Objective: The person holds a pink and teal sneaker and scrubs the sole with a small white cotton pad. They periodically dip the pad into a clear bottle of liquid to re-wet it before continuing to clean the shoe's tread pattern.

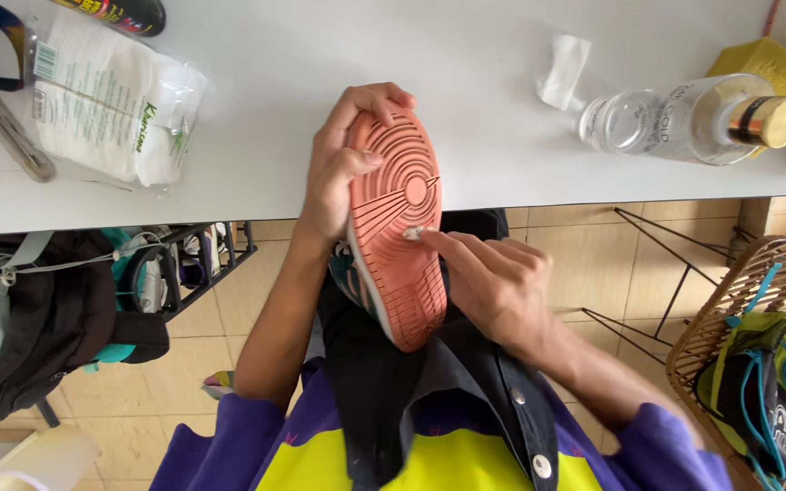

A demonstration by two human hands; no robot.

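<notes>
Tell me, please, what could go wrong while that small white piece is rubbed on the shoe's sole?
The shoe is held sole-up only by the left hand at its toe, so pressure from the right hand might twist it loose. The tiny white piece could slip from the fingers. The clear bottle lies on its side and may roll.

White desk (502,55) across top, evenly lit. Beige tile floor (584,264) below. Black wire rack (202,259) at left under desk edge, black wire legs (661,273) at right, wicker basket (730,309) far right.
</notes>
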